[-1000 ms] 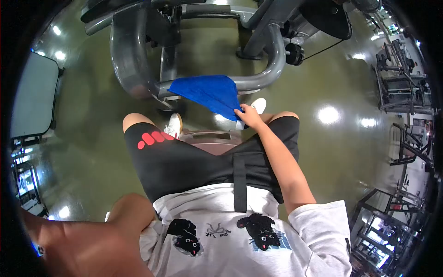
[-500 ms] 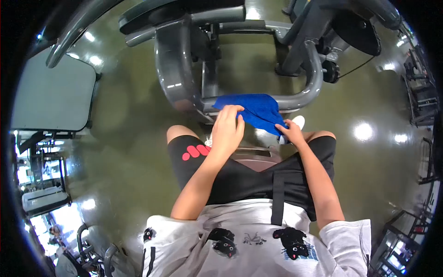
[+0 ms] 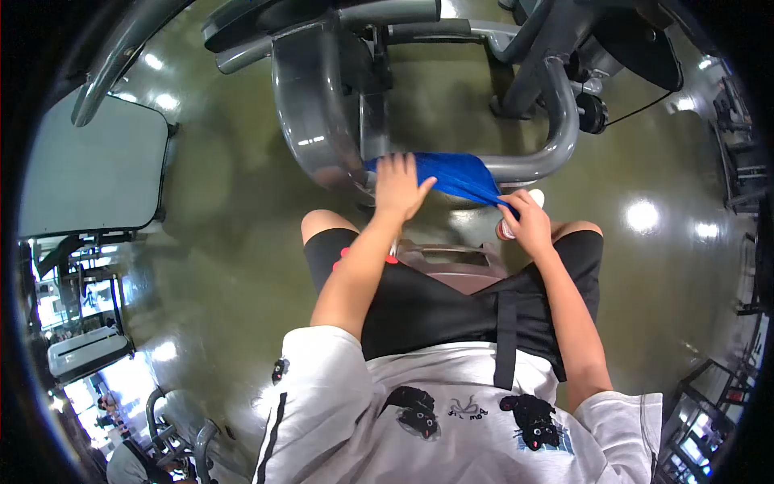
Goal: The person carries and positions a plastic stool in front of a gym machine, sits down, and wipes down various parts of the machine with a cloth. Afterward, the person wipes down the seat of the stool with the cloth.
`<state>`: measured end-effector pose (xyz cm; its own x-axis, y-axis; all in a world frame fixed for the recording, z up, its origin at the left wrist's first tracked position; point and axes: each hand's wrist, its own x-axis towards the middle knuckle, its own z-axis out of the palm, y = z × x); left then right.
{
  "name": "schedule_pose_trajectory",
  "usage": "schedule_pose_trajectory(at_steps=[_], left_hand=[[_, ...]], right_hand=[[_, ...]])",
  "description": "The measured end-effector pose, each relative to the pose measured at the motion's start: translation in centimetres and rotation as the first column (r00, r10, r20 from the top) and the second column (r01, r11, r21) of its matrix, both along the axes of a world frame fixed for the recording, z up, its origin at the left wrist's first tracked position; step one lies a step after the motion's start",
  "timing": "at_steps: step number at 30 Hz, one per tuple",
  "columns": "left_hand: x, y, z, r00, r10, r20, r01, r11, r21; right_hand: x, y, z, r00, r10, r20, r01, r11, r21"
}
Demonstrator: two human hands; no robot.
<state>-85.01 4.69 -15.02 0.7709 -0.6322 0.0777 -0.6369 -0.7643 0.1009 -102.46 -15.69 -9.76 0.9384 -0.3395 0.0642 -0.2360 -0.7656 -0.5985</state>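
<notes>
A blue cloth (image 3: 459,173) is draped over the lower curved grey tube (image 3: 536,168) of an exercise machine in front of my knees. My left hand (image 3: 397,192) lies over the cloth's left end, fingers stretched forward and thumb apart; its fingertips are a little blurred. On the other side, my right hand (image 3: 530,228) pinches the cloth's near right corner, pulling it into a taut fold. A small reddish-brown thing (image 3: 505,230) shows just beside my right hand, too little of it visible to name.
The thick grey machine post (image 3: 310,105) rises left of the cloth. A brownish-pink padded surface (image 3: 451,278) shows between my thighs. A large grey panel (image 3: 97,165) stands at the left. A black round weight end (image 3: 592,113) and cable are at the upper right.
My left hand has moved forward and flattened, fingers now stretched over the cloth's left end. My right hand has shifted right, drawing the cloth's corner tighter. The view has shifted slightly.
</notes>
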Motion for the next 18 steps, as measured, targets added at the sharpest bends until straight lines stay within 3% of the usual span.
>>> schedule_pose_trajectory(at_steps=[1, 4, 6, 9, 12, 15, 17, 18], left_hand=[[0.9, 0.4, -0.3, 0.999, 0.044, 0.01, -0.044, 0.999, -0.006], [3.7, 0.3, 0.5, 0.95, 0.119, -0.29, -0.095, 0.991, 0.098], [4.2, -0.9, 1.2, 0.947, 0.162, -0.279, -0.112, 0.976, 0.186], [4.0, -1.8, 1.2, 0.942, 0.253, -0.222, -0.178, 0.934, 0.31], [3.4, -0.5, 0.2, 0.97, 0.174, -0.17, -0.128, 0.959, 0.252], [2.8, 1.1, 0.5, 0.999, -0.035, -0.018, 0.036, 0.997, 0.074], [1.6, 1.4, 2.4, 0.997, -0.04, 0.061, 0.042, 0.999, -0.031], [1.2, 1.8, 2.2, 0.997, -0.05, -0.056, 0.047, 0.997, -0.056]], right_hand=[[0.2, 0.6, -0.3, 1.0, -0.004, -0.004, 0.004, 1.0, -0.002], [1.0, 2.9, -1.3, 0.989, 0.133, 0.07, -0.13, 0.99, -0.056], [1.7, 4.8, -1.6, 0.977, 0.189, 0.102, -0.184, 0.981, -0.057], [1.9, 6.1, -2.1, 0.978, 0.209, -0.001, -0.208, 0.974, -0.084], [1.8, 4.9, -2.7, 0.992, 0.084, 0.089, -0.075, 0.992, -0.103], [1.3, 3.7, -2.4, 0.995, -0.096, 0.005, 0.096, 0.987, -0.13], [1.2, 3.5, -2.6, 0.996, -0.091, 0.025, 0.093, 0.988, -0.127], [1.3, 3.6, -2.8, 0.994, -0.107, 0.016, 0.108, 0.99, -0.086]])
